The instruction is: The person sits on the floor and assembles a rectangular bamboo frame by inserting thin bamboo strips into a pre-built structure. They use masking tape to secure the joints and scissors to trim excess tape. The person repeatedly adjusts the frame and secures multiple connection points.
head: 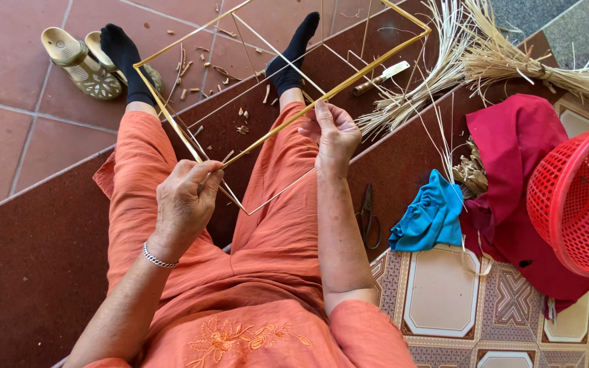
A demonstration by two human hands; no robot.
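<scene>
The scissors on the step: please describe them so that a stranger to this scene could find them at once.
Start at the red plastic basket on the right, then go left past the crimson cloth to the crumpled blue cloth. The scissors lie just left of it, beside the person's right forearm. They are dark metal, unlike the pale-bladed knife farther up.

The frame of thin strips (267, 88) stands over the seated person's legs, between the left hand (185, 197) and right hand (335, 133). Scissors (368, 217) lie right of the legs; cloth (431, 215), then basket (577, 197), farther right. Sandals (83, 65) sit far left.
</scene>
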